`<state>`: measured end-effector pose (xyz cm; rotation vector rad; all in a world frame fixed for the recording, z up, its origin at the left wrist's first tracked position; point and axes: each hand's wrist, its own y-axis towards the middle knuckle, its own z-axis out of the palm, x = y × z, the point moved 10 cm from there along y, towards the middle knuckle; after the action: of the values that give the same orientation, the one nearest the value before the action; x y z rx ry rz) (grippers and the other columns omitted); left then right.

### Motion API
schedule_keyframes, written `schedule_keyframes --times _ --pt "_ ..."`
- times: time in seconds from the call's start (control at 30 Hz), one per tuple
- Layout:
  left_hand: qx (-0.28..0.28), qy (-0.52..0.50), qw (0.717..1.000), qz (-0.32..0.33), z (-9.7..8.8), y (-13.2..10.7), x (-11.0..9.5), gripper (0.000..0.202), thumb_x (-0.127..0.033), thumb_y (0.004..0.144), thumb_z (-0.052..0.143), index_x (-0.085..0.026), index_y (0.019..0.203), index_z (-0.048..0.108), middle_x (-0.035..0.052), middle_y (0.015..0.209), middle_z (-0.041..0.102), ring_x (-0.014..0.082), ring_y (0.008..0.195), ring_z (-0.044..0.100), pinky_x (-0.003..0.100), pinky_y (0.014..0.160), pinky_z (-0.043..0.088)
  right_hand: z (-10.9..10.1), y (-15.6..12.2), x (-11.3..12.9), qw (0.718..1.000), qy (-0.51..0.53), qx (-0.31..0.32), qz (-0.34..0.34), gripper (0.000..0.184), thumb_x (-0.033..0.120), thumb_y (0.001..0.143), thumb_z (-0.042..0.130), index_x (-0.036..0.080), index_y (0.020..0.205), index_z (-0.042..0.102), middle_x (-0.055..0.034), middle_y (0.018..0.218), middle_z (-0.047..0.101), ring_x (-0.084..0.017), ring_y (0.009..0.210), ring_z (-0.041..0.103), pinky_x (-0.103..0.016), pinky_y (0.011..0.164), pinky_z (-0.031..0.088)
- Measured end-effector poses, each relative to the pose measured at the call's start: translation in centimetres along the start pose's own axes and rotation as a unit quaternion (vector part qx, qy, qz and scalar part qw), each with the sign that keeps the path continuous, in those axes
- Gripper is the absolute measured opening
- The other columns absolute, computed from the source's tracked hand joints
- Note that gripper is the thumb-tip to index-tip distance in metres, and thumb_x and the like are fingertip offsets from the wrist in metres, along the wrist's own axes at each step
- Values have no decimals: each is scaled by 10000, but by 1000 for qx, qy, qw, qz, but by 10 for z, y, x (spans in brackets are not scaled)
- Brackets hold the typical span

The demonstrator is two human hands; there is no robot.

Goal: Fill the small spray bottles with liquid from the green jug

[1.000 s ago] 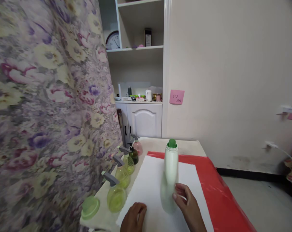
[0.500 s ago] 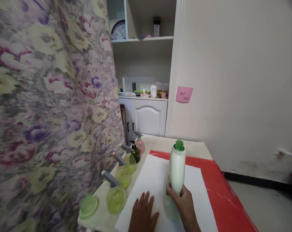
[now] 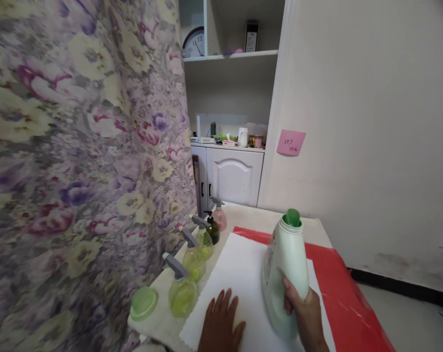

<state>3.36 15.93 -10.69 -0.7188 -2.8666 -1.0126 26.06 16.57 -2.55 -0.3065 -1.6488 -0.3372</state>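
Note:
In the head view, my right hand (image 3: 305,313) is wrapped round the handle of a pale green detergent bottle (image 3: 285,264). The bottle is uncapped, with a dark green spout (image 3: 292,218) showing in its neck, and it leans slightly to the right. Its broad side is partly turned towards me. I cannot tell whether its base touches the surface. My left hand (image 3: 221,318) lies flat with fingers spread on a white sheet (image 3: 239,274), left of the bottle. The sheet rests on a red cover (image 3: 339,283).
Along the table's left edge stand several spray bottles (image 3: 183,296), a dark pump bottle (image 3: 212,230) and a light green round lid (image 3: 143,303). A flowered curtain (image 3: 97,171) hangs at the left. Behind are a white cabinet (image 3: 234,178) and a wall with a pink note (image 3: 291,143).
The detergent bottle has turned in my right hand's grip, showing more of its broad side and handle. The whole view has shifted slightly. My left hand stays flat on the sheet.

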Motion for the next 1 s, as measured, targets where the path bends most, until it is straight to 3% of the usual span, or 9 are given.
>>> schedule_keyframes --times 0.2,0.43,0.77,1.0 --pt "28 -34 999 -32 2 2 2 468 -449 891 539 -263 1320 540 59 1381 604 279 1238 569 428 993 437 -55 -1 -14 1000 -12 -8 -7 551 660 657 664 230 375 467 10 348 465 -152 395 456 -311 481 364" --pt "18 -39 998 -41 4 1 4 447 -447 897 532 -264 1304 561 63 1381 604 274 1239 570 429 998 442 -87 -9 -38 1000 -11 -8 1 544 661 623 679 234 348 484 -11 328 480 -170 372 469 -330 476 377" --pt "18 -17 999 -27 2 2 4 452 -479 903 516 -278 1305 567 57 1363 621 264 1219 589 404 978 464 -73 9 -25 1000 5 2 -27 564 656 676 645 231 361 447 17 338 443 -146 386 446 -306 478 373" --pt "1 2 1000 -17 0 2 4 456 -488 891 529 -269 1288 580 58 1336 643 270 1185 617 399 943 487 -44 16 -9 999 17 13 -33 532 653 693 632 230 420 458 32 376 447 -132 409 436 -296 490 368"
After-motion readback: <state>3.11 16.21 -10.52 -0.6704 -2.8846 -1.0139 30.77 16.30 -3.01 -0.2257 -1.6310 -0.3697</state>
